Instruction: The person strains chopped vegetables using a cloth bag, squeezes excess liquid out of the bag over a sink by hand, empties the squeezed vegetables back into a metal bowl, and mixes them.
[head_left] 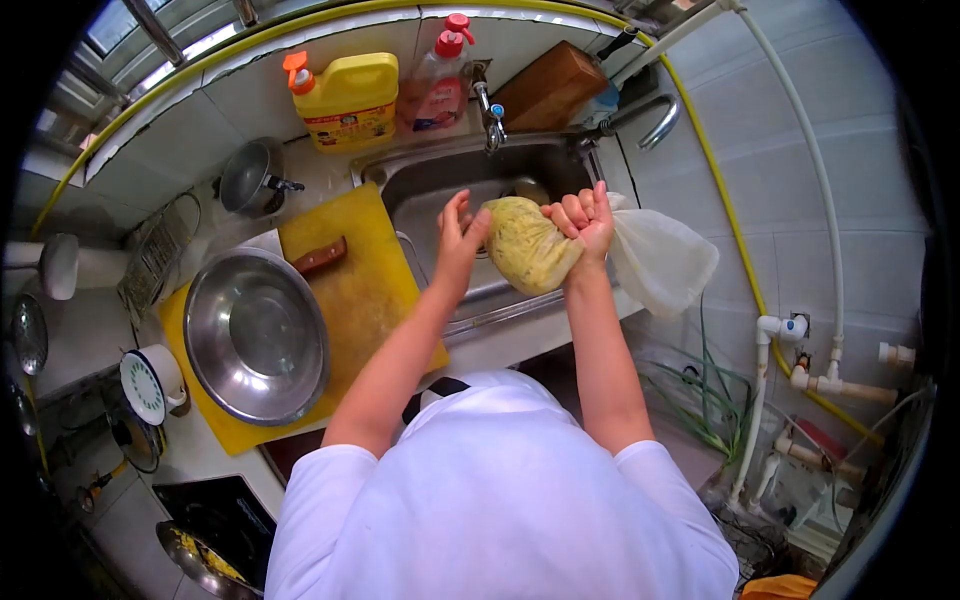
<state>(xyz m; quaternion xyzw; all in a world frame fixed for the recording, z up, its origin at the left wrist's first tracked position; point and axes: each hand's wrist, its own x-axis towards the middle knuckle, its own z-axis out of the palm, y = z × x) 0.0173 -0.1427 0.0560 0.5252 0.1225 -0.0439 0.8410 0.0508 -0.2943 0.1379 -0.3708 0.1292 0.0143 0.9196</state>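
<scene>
My right hand point(583, 225) is closed around the gathered neck of a white mesh cloth bag point(527, 246). The bag's bottom bulges with a yellowish mass flecked with green, and it hangs over the sink point(400, 205). Past my right fist, the loose white upper end of the bag spreads out to the right. My left hand point(460, 238) is at the bulge's left side, fingers apart and curved, the thumb close to or touching the cloth; it does not grip it.
Left of the sink, a steel bowl point(257, 335) and a brown-handled knife point(320, 256) rest on a yellow cutting board point(360, 300). Behind stand a yellow jug point(350, 105), a pump bottle point(440, 85), a faucet point(490, 115) and a wooden block point(555, 85). An enamel mug point(152, 385) sits far left.
</scene>
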